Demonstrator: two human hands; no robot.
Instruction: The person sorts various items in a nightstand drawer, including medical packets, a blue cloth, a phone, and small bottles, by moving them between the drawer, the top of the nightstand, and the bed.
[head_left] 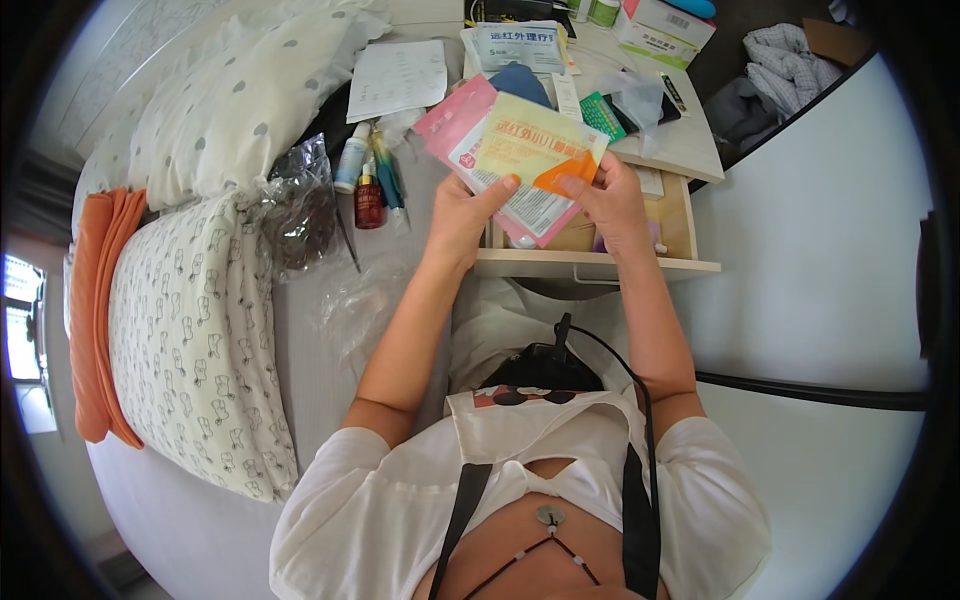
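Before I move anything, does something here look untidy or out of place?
Only mildly: crumpled clear plastic film lies loose on the grey bedsheet, like discarded wrapping. The pale wooden drawer stands open, perhaps in use, partly hidden by the flat pink and yellow packets.

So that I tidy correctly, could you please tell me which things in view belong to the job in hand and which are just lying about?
Job: pink-and-white packet and yellow packet, held between left hand and right hand; perhaps open drawer beneath.

Lying about: red bottle, white bottle, paper sheet, orange cloth.
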